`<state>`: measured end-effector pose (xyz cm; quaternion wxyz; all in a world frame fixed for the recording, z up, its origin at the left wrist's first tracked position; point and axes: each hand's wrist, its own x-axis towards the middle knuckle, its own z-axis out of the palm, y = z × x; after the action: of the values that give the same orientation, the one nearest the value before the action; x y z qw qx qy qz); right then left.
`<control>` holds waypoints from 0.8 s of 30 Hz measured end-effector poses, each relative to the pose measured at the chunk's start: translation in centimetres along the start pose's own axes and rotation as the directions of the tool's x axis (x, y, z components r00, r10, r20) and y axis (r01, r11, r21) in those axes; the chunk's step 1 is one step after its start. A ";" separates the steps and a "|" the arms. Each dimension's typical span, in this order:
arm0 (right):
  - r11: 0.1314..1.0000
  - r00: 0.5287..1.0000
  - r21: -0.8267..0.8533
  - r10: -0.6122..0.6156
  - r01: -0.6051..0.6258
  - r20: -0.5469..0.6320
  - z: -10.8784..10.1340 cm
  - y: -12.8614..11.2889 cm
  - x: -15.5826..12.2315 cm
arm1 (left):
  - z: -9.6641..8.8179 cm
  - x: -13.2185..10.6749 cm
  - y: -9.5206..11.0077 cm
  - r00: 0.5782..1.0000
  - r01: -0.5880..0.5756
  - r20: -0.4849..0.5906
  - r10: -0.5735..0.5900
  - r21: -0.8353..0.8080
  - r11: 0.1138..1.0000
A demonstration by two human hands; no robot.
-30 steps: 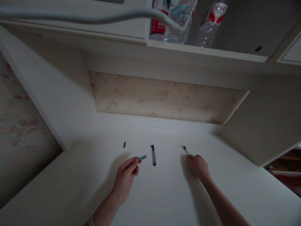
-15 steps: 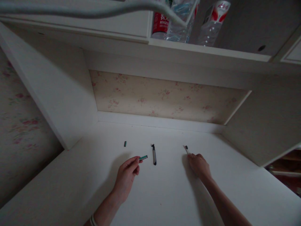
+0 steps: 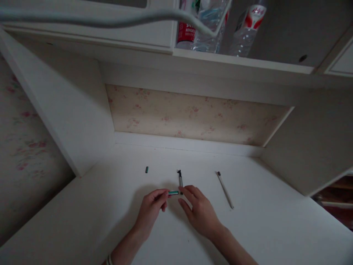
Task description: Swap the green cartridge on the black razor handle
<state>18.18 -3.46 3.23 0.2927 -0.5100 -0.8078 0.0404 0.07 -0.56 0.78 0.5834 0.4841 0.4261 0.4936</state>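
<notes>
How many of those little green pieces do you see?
2: one green piece held in the left hand, the other green piece lying on the white tabletop, farther back. Others could be hidden.

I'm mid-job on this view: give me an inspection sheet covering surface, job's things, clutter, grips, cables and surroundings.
Surface: white tabletop, lying flat.
Job's things: teal strip held; slim dark tool lying on the tabletop.
Clutter: short teal piece to the left, dark-tipped white stick to the right; plastic bottles on the shelf above.
Grips: left hand pinches the strip; right hand is open over the tool's near end, contact unclear.
Cables: a pale tube-like shape crosses the top; cannot tell whether it is one.
Surroundings: floral wallpaper behind, white side panels.
</notes>
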 end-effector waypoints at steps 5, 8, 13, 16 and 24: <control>0.996 0.998 -0.070 -0.060 0.059 -0.003 0.7 -0.6 0.8 | 0.1 0.0 0.1 0.999 0.015 0.035 -0.016 0.018 1.000; 0.993 0.997 -0.091 -0.081 0.079 -0.011 0.6 -0.6 0.7 | 0.1 0.0 0.1 0.999 0.028 0.038 -0.028 0.005 1.000; 0.989 0.995 -0.112 -0.102 0.099 -0.021 0.3 -0.7 0.2 | 0.2 -0.1 0.0 0.998 0.035 0.056 -0.036 0.010 0.999; 0.984 0.992 -0.142 -0.119 0.110 -0.052 0.5 -0.6 -0.2 | 0.3 -0.1 0.0 0.996 0.050 0.076 -0.051 0.014 0.999; 0.991 0.992 -0.098 -0.102 0.094 -0.078 0.8 -0.3 -0.9 | 0.4 -0.1 0.0 0.991 0.081 0.109 -0.081 0.001 0.997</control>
<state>17.77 -4.23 2.26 0.3033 -0.4840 -0.8201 -0.0334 0.46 -0.67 0.87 0.6261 0.4916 0.4123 0.4431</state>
